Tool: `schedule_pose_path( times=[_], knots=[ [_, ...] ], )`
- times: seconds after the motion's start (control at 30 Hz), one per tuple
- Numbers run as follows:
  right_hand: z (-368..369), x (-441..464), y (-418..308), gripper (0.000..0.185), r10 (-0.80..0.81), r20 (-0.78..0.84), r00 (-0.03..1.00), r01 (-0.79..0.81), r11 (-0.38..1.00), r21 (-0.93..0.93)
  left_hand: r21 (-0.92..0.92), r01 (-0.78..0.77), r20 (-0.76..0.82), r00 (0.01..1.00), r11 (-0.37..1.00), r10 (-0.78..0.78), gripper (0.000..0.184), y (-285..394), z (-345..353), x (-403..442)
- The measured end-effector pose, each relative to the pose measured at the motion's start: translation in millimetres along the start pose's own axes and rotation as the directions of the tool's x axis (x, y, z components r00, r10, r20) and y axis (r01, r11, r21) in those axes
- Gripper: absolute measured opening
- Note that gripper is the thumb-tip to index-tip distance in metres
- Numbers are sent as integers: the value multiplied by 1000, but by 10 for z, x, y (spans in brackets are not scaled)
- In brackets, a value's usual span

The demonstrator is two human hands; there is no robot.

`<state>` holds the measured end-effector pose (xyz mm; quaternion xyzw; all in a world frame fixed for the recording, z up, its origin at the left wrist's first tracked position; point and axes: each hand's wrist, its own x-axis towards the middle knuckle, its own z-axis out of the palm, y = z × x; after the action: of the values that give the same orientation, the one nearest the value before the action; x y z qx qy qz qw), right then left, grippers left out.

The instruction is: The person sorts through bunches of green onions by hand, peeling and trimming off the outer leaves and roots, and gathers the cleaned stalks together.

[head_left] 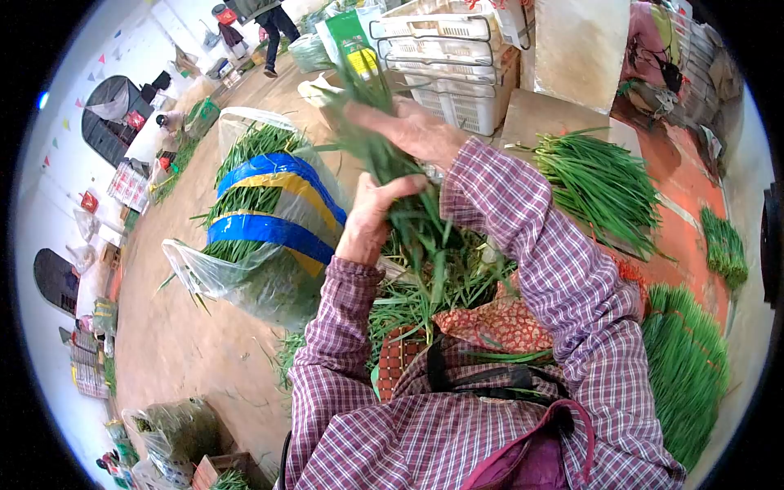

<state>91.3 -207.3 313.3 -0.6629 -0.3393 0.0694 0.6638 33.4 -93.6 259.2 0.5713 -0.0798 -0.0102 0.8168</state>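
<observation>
Greens (381, 158) up between the hands. Left hand (369, 211) wraps them, thumb across; right hand (420, 131) blurred alongside, grip unclear. Likely light, limp, easily bruised; best held softly mid-bunch.

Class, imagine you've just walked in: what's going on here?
A person in a purple-and-white checked shirt is handling a bunch of long, thin green stalks. The left hand grips it nearer the body; the right hand is on it farther out, its fingers too blurred to read. To the right, a pile of long green stalks lies on a flat board; to the left sits a stuffed plastic bag with blue and yellow bands.
</observation>
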Motion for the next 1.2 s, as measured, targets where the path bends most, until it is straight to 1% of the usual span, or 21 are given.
schedule_pose_path(
  times=[0.03,0.1,0.17,0.2,0.23,0.3,0.33,0.43,0.5,0.63,0.67,0.7,0.77,0.87,0.9,0.97,1.03,1.07,1.1,1.17,1.2],
  knots=[
    [-29,87,78,107,-67,25,997,68,997,-44,-60,-17,-61,998,998,14,24,52,-17,-18],
    [-38,-42,242,119,-74,32,997,77,993,-91,-164,-19,-59,998,986,10,25,-27,-363,108],
    [15,-229,453,124,57,158,986,-38,992,-121,-275,-43,-182,983,961,-8,23,135,-350,59],
    [82,-304,672,119,78,145,986,-39,966,-254,-418,3,-140,988,908,-68,22,213,-355,82],
    [120,-389,863,113,35,223,974,-8,993,-119,-496,21,-119,989,868,-92,24,165,-608,188],
    [186,-641,954,103,264,229,937,-192,937,-293,-488,24,-4,1000,873,-30,24,216,-714,222],
    [187,-752,1009,99,208,294,933,-169,974,-151,-482,20,-7,1000,876,-27,24,239,-701,199],
    [170,-864,1333,93,271,228,935,-267,962,-50,-459,-106,-236,972,882,-6,21,219,-788,212],
    [187,-893,1481,93,320,261,911,-327,945,-18,-569,-28,-170,982,822,-84,20,123,-966,270],
    [161,-1022,1216,90,508,365,780,-556,830,31,-436,-97,-204,979,895,7,16,155,-1079,281],
    [200,-1057,1337,84,649,241,722,-599,760,-251,-387,-152,-225,972,910,66,17,216,-1105,274],
    [237,-1166,1368,63,732,211,648,-730,676,-99,-357,-273,-246,950,893,192,16,336,-1071,210],
    [317,-1364,1565,38,696,291,657,-748,649,136,-430,-278,-233,953,859,192,15,455,-1684,382],
    [319,-1494,1225,28,418,224,880,-440,896,54,-562,-232,-172,972,794,162,12,539,-1840,321],
    [320,-1507,1152,28,415,232,880,-437,898,54,-566,-252,-187,966,785,176,12,530,-1847,321],
    [299,-1553,994,25,165,187,968,-147,983,-110,-605,-240,-150,971,759,188,11,484,-1891,317],
    [219,-1699,815,25,166,218,962,-105,958,-265,-606,-267,-197,963,749,184,11,485,-2133,379],
    [152,-1845,677,29,375,222,900,-277,885,-374,-505,-377,-253,925,776,284,11,473,-2220,296],
    [124,-1980,680,30,413,173,894,-295,834,-467,-284,-533,-404,820,797,405,12,462,-2468,360],
    [58,-2160,896,43,428,247,869,-67,598,-798,-392,-521,-425,834,758,353,11,531,-2720,362],
    [55,-2146,894,43,427,247,870,-70,601,-796,-366,-531,-475,813,765,337,12,539,-2636,340]
  ],
)
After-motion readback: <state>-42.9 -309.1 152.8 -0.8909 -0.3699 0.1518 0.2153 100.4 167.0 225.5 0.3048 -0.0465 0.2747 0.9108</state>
